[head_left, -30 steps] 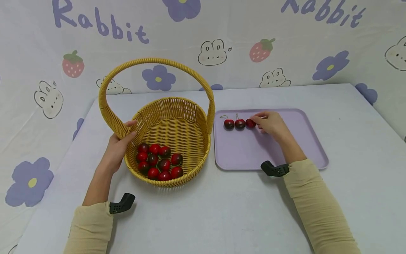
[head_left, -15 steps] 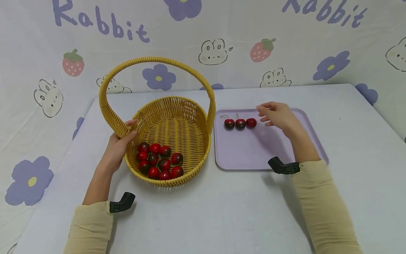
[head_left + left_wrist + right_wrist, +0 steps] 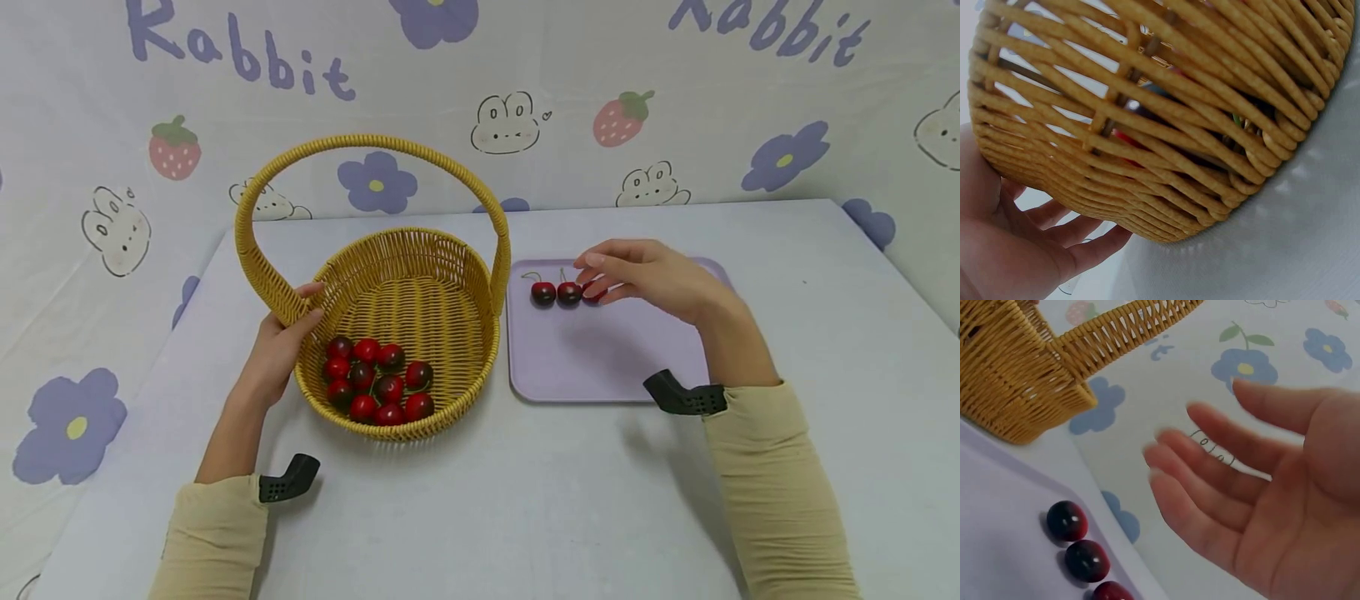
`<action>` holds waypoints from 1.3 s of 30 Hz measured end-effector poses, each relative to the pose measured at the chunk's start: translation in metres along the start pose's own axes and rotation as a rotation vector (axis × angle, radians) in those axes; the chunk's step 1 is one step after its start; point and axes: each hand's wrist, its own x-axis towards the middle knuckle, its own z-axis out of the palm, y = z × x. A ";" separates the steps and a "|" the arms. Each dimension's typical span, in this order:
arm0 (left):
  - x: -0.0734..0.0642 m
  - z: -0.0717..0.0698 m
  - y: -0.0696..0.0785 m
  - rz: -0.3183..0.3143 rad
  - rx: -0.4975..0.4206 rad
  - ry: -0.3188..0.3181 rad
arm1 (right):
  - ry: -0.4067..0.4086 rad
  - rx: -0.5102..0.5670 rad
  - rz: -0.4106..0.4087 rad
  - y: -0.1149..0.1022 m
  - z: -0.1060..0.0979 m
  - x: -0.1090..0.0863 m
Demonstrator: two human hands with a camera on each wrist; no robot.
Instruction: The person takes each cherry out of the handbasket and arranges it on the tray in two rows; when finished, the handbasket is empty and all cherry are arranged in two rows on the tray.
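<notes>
My left hand [image 3: 279, 354] grips the left rim of a yellow wicker basket [image 3: 442, 333] at the base of its tall handle. Several dark red cherries [image 3: 388, 389] lie in the basket's lower left part. My right hand [image 3: 648, 275] hovers above a lilac tray [image 3: 555, 358] with its fingers loosely extended and nothing in them. Three cherries stand in a row near the tray's back edge: a left cherry [image 3: 543, 293], a middle cherry [image 3: 569, 293] and a right one partly covered by my fingers. In the right wrist view the cherries [image 3: 1087, 560] sit apart from the hand.
A white cloth covers the table [image 3: 480, 500]. Behind it hangs a patterned backdrop [image 3: 570, 175] with rabbits, flowers and strawberries. The basket handle [image 3: 367, 143] arches high, its right foot close to the tray's left edge.
My right hand let go of the third cherry, leaving it on the tray beside the other two. It rose and drew back, then swung left over the row. The left hand stayed put.
</notes>
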 end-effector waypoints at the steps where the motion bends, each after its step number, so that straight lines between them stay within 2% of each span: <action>1: 0.000 0.000 0.000 0.001 0.000 -0.001 | -0.044 0.018 -0.018 0.000 0.000 0.000; 7: 0.000 0.000 0.000 0.008 -0.003 -0.004 | -0.337 0.126 -0.165 -0.002 0.007 0.002; 10: 0.000 0.000 -0.001 0.009 -0.011 -0.005 | -0.422 0.173 -0.211 -0.003 0.014 0.005; 13: 0.001 -0.001 -0.002 0.009 -0.018 -0.006 | -0.482 0.186 -0.213 -0.007 0.025 0.009; 20: 0.001 -0.001 -0.002 0.009 -0.009 -0.005 | -0.564 0.077 -0.172 -0.025 0.051 0.019; 27: 0.002 -0.001 -0.002 0.002 -0.012 -0.005 | -0.628 0.015 -0.151 -0.041 0.073 0.031; 35: 0.001 -0.001 -0.002 -0.002 -0.014 -0.005 | -0.690 -0.009 -0.115 -0.046 0.099 0.048; 39: 0.001 -0.001 -0.002 -0.001 -0.012 -0.004 | -0.749 -0.028 -0.095 -0.048 0.113 0.058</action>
